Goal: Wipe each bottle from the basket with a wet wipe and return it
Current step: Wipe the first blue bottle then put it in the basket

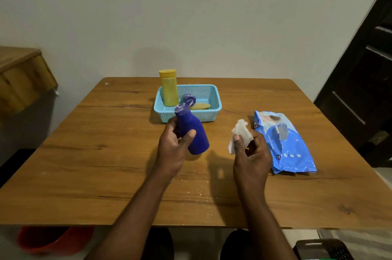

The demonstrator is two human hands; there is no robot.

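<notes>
Gripping a blue bottle [194, 134] by its body, the left hand [172, 146] is seen above the wooden table [95, 164], thumb and fingers curled round it; the bottle is tilted, its cap leaning away toward the basket. A crumpled white wet wipe [241, 132] is pinched between thumb and fingers of the right hand [251, 154], apart from the bottle. Behind the hands, a light blue plastic basket [214, 98] is placed on the table. A yellow bottle [169, 88] is stood upright in its left corner, a purple cap [188, 98] and a flat yellow item [201, 106] are visible inside. A torn-open blue wet wipe pack [284, 143] is laid flat to the right.
</notes>
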